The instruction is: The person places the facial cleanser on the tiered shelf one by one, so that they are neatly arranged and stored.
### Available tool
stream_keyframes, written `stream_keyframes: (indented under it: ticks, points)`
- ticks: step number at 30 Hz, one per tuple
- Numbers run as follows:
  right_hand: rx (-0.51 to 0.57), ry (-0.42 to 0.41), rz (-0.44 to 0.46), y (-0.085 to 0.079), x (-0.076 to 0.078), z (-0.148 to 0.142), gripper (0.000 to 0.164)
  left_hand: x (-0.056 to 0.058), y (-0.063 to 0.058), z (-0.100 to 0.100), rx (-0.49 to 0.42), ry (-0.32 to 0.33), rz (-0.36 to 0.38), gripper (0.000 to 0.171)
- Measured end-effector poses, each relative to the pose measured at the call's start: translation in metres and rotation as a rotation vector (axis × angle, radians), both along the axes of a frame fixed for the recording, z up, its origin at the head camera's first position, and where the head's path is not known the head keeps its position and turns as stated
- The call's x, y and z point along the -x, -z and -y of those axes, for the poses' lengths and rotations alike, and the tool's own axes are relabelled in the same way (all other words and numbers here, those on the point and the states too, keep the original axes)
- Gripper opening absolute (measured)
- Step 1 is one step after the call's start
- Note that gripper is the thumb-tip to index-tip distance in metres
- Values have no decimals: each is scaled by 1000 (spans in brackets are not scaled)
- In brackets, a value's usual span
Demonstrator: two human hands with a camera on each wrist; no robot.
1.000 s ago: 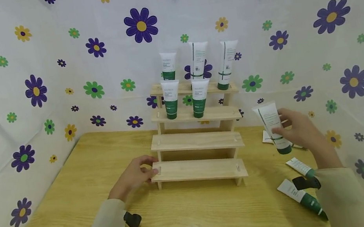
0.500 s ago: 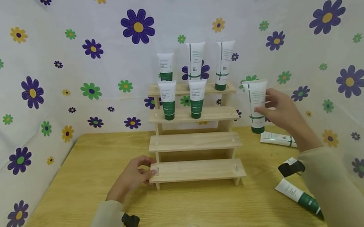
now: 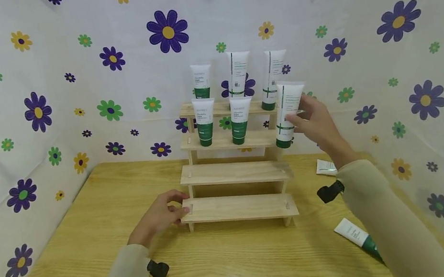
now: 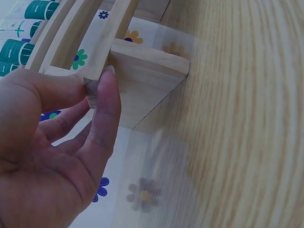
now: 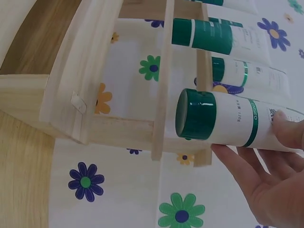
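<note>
My right hand grips a white squeeze tube with a green cap, cap downward, at the right end of the second shelf from the top. In the right wrist view the tube's cap appears just off that shelf's edge; contact cannot be told. My left hand pinches the left end of the lowest shelf of a four-step wooden stand, thumb above and fingers below in the left wrist view. Two tubes, one of them a green-and-white tube, stand on the second shelf; three tubes stand on the top one.
On the table, to the right, lie a white tube and a green-and-white tube, both partly behind the right sleeve. A flowered cloth hangs behind the stand and along both sides.
My right hand has carried its tube up and leftward from above the right of the table to the second shelf's right end. The left hand keeps its hold on the stand.
</note>
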State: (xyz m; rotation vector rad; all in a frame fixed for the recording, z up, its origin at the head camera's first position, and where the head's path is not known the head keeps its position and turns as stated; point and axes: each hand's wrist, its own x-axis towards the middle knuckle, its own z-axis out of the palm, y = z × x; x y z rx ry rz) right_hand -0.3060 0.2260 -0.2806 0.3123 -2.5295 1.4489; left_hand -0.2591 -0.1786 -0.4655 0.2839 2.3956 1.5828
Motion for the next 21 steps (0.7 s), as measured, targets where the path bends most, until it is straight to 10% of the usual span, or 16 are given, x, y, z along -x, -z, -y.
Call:
stream_keyframes:
  ticks: [21]
  points:
    - [63,-47,8,13,26,16,56,0,-2,0,-15,20,-17,37]
